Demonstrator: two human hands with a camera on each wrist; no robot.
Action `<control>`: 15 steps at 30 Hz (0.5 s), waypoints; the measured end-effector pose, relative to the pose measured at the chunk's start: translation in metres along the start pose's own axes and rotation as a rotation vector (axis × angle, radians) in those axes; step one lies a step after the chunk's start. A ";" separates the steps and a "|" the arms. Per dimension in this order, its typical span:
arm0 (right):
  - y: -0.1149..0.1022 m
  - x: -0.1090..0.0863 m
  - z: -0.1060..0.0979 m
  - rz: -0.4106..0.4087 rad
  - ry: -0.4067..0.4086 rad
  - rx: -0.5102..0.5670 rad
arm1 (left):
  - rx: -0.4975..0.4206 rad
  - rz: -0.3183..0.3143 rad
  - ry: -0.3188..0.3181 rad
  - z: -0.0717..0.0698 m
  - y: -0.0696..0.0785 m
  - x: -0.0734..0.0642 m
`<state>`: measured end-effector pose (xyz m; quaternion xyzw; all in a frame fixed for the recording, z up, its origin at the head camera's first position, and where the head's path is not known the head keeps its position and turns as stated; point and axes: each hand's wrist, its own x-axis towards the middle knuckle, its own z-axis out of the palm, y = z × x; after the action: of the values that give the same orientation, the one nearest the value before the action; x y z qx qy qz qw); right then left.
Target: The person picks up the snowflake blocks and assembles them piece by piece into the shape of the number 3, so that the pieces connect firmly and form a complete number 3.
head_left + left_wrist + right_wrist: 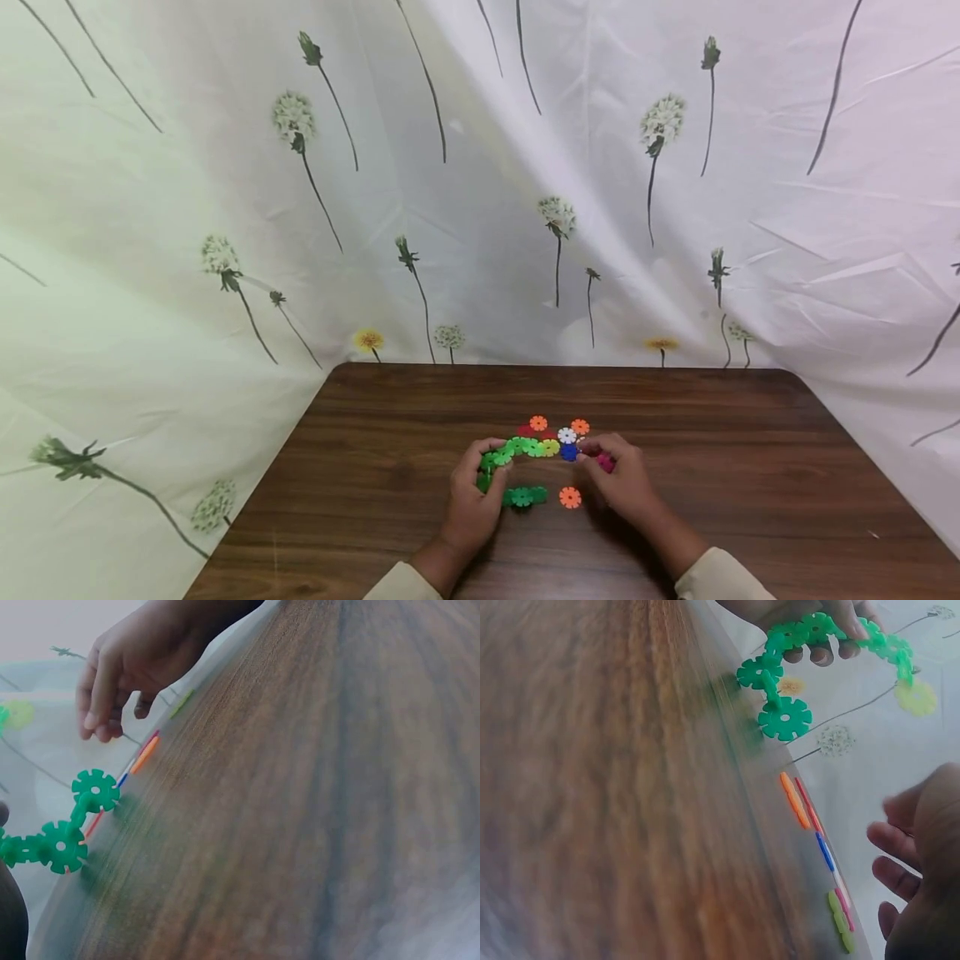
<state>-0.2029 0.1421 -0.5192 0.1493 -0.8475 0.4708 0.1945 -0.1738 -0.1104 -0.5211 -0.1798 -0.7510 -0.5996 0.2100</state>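
Observation:
My left hand [474, 492] grips a curved chain of green notched plastic discs [517, 447], thumb on one side and fingers on the other. A yellow disc [916, 697] is joined at one end of the chain; darker green discs [61, 846] make up the other end. My right hand [624, 479] hovers just right of the yellow end, near a loose blue disc [569, 452] and a magenta disc [605, 462]. Its fingers hang loosely curled with nothing between them, as both wrist views show.
Loose discs lie on the brown wooden table [360, 467]: an orange one [570, 497] between the hands, and white [567, 436], red [527, 431] and more orange ones [580, 426] beyond. A lime disc [840, 922] lies near the right hand. Flower-printed cloth [480, 208] hangs behind.

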 end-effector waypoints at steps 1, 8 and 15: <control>0.000 0.000 -0.001 0.004 -0.042 -0.022 | 0.003 -0.003 -0.001 0.000 0.000 0.000; 0.001 0.000 -0.005 -0.058 -0.283 -0.178 | 0.019 -0.025 -0.006 0.000 -0.001 0.002; 0.007 0.000 -0.010 -0.099 -0.333 -0.176 | -0.006 -0.002 -0.020 -0.001 -0.001 0.002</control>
<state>-0.2042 0.1543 -0.5192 0.2490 -0.8975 0.3534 0.0869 -0.1760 -0.1112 -0.5209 -0.1858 -0.7514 -0.6003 0.2013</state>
